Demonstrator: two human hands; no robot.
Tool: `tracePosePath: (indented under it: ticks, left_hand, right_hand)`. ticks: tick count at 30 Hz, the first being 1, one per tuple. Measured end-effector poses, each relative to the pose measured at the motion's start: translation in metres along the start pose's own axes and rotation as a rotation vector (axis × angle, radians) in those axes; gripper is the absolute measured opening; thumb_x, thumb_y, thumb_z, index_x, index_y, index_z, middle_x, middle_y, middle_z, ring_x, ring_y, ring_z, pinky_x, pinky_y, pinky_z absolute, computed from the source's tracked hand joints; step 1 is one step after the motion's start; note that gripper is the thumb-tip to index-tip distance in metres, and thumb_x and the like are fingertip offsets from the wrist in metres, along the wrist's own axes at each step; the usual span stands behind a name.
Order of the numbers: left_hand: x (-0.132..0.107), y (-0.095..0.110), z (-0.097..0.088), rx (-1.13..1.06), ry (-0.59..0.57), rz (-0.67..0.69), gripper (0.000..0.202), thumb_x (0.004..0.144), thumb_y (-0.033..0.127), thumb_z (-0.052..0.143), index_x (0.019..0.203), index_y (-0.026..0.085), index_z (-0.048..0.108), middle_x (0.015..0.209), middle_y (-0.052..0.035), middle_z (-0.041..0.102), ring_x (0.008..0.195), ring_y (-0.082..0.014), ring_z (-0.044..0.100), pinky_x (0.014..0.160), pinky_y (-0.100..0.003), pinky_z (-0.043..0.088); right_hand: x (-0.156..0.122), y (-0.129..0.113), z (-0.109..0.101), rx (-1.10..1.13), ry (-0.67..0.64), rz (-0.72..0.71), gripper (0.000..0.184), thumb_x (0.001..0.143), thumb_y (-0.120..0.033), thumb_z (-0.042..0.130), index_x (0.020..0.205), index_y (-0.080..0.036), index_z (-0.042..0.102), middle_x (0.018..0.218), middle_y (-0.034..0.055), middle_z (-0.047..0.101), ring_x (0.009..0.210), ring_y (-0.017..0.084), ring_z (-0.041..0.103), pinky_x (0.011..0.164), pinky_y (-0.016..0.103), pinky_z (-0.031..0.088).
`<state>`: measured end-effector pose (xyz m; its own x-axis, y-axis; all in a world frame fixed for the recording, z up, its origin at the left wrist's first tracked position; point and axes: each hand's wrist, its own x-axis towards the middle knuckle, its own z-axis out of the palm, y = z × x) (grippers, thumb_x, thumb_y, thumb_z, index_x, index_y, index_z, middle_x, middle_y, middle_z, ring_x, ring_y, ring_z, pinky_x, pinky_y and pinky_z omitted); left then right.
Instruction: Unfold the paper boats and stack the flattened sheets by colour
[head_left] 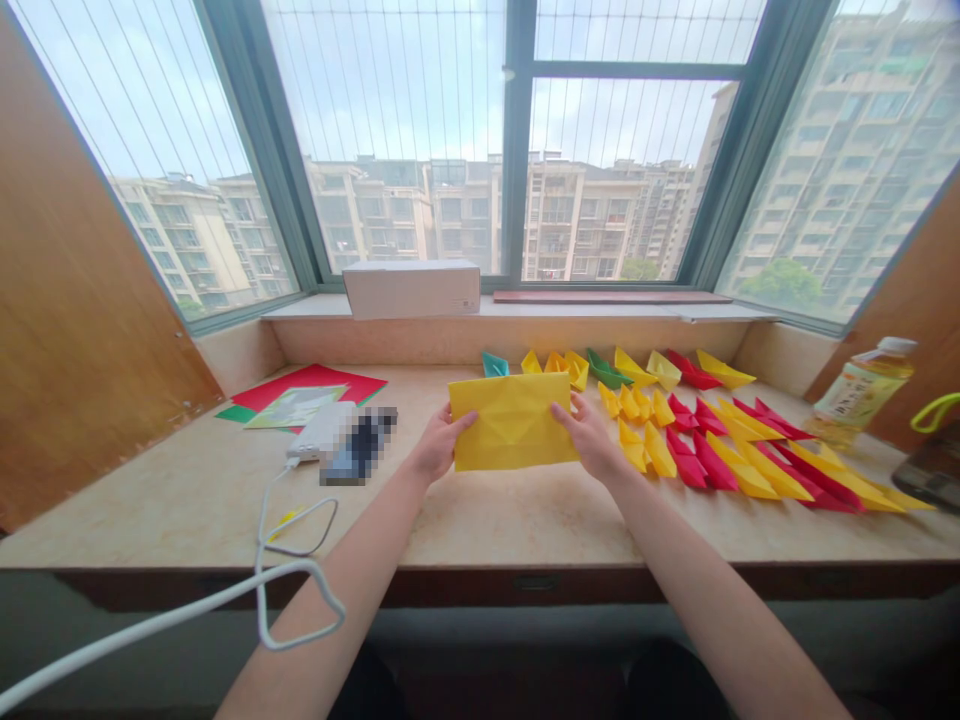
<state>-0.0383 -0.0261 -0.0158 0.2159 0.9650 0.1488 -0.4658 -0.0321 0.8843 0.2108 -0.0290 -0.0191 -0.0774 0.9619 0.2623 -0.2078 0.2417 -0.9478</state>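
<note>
A yellow sheet of paper (514, 425) with faint crease lines is held up above the counter, its broad face toward me. My left hand (439, 440) pinches its left edge, thumb in front and fingers behind. At the right edge, my right hand (589, 437) grips it the same way. Whether the paper is doubled over cannot be made out. Just beyond it stands a teal paper boat (495, 366), and to the right lie rows of folded paper boats in yellow, red and green, among them a green boat (607, 370).
Left on the counter (187, 490) are red paper sheets (262, 388), a white power bank (319, 432) with a cable (262, 580), and a blurred-out phone (360, 447). A drink bottle (862, 390) and a dark container (934, 465) stand right. A white box (411, 290) sits on the windowsill.
</note>
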Motion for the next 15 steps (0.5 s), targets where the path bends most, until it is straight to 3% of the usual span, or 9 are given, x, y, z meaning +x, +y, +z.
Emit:
tracePosePath:
  ticks: [10, 12, 15]
  left_hand:
    - [-0.0086, 0.0059, 0.0058, -0.017, -0.093, -0.095, 0.052, 0.073, 0.026, 0.081, 0.12, 0.019, 0.059, 0.115, -0.0117, 0.072, 0.102, -0.0268, 0.07, 0.094, -0.039, 0.055]
    - [-0.0087, 0.0066, 0.0069, -0.012, -0.085, -0.091, 0.051, 0.074, 0.025, 0.081, 0.12, 0.019, 0.059, 0.115, -0.0115, 0.072, 0.102, -0.0272, 0.07, 0.094, -0.039, 0.055]
    - [-0.0074, 0.0068, 0.0076, 0.003, -0.027, -0.068, 0.051, 0.073, 0.025, 0.081, 0.119, 0.019, 0.059, 0.112, -0.0112, 0.073, 0.101, -0.0274, 0.071, 0.093, -0.04, 0.055]
  right_hand:
    - [-0.0057, -0.0013, 0.0063, -0.002, -0.141, 0.055, 0.056, 0.081, -0.057, 0.066, 0.126, -0.026, 0.057, 0.105, 0.0095, 0.075, 0.094, 0.029, 0.073, 0.074, 0.04, 0.061]
    - [-0.0044, 0.0012, 0.006, -0.013, -0.115, 0.052, 0.055, 0.08, -0.057, 0.067, 0.123, -0.025, 0.057, 0.107, 0.0099, 0.074, 0.092, 0.028, 0.073, 0.072, 0.039, 0.061]
    - [-0.0009, 0.0066, 0.0024, -0.081, 0.033, -0.009, 0.056, 0.077, -0.056, 0.069, 0.12, -0.023, 0.056, 0.105, 0.0092, 0.074, 0.086, 0.028, 0.073, 0.07, 0.039, 0.061]
